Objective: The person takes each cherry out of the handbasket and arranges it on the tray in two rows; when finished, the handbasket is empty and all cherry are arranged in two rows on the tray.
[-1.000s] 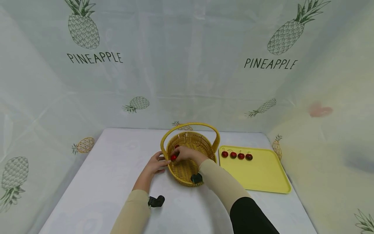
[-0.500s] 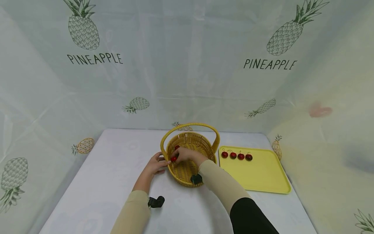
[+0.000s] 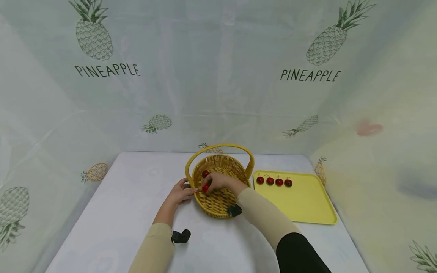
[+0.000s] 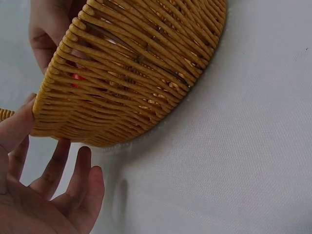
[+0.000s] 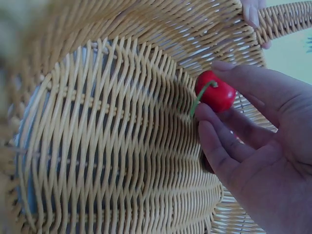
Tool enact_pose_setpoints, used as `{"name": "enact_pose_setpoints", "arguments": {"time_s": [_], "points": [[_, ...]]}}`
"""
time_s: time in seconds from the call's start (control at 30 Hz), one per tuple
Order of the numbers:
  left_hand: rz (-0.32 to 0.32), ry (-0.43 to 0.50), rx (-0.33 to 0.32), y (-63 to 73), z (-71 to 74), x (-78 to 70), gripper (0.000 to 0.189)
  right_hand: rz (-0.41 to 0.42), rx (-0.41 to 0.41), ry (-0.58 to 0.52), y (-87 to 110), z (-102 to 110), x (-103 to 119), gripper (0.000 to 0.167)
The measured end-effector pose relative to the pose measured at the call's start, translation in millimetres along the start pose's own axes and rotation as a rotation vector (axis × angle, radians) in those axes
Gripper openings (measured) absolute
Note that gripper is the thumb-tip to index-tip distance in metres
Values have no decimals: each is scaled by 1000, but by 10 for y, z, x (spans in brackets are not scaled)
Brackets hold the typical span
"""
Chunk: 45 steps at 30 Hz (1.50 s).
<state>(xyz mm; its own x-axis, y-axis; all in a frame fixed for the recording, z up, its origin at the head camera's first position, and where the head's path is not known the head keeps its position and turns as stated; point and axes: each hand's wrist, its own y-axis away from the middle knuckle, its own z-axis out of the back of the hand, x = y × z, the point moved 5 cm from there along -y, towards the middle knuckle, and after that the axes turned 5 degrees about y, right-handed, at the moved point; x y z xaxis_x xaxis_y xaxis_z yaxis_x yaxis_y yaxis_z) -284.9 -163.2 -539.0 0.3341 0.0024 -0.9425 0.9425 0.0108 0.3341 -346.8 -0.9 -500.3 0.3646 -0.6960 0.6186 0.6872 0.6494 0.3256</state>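
Note:
A yellow wicker basket [image 3: 218, 204] with an arched handle stands on the white table. My left hand [image 3: 177, 192] grips its left rim beside the handle's foot; in the left wrist view the thumb lies at the rim and the fingers [image 4: 80, 170] spread along the outer wall. Inside the basket, my right hand [image 3: 217, 182] pinches a bright red cherry [image 5: 219, 92] between thumb and fingertips, and its green stem points down toward the woven base. Another cherry [image 3: 205, 173] lies by the basket's far left wall, partly hidden behind the hand in the right wrist view.
Right of the basket sits a yellow tray [image 3: 300, 204], with a row of several dark red cherries [image 3: 279, 182] along its far left edge. A pineapple-print curtain [image 3: 211, 83] closes off the back and sides of the table [image 3: 143, 174].
My right hand has drawn the cherry slightly away from the basket's left wall, so more of it and of the other cherry shows. The left hand keeps its grip. The head view shifts slightly.

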Motion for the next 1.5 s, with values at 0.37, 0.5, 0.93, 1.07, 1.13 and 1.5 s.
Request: {"name": "enact_pose_setpoints", "arguments": {"time_s": [0.37, 0.5, 0.93, 1.07, 1.13, 1.5], "points": [[-8, -4, -5, -10, 34, 26, 58, 3, -24, 3, 167, 15, -76, 17], [-10, -4, -1, 1, 38, 15, 59, 25, -29, -21, 249, 29, -75, 17], [-13, -8, 14, -8, 44, 15, 56, 97, -55, -3, 497, 87, -102, 29], [-14, -8, 19, 0, 36, -3, 58, 100, -77, -31, 580, 110, -130, 31], [-13, -8, 23, 4, 30, -9, 57, 105, -87, -57, 624, 129, -141, 29], [-6, -18, 25, 18, -9, -13, 57, 112, -110, -84, 903, 252, -242, 26]]}}
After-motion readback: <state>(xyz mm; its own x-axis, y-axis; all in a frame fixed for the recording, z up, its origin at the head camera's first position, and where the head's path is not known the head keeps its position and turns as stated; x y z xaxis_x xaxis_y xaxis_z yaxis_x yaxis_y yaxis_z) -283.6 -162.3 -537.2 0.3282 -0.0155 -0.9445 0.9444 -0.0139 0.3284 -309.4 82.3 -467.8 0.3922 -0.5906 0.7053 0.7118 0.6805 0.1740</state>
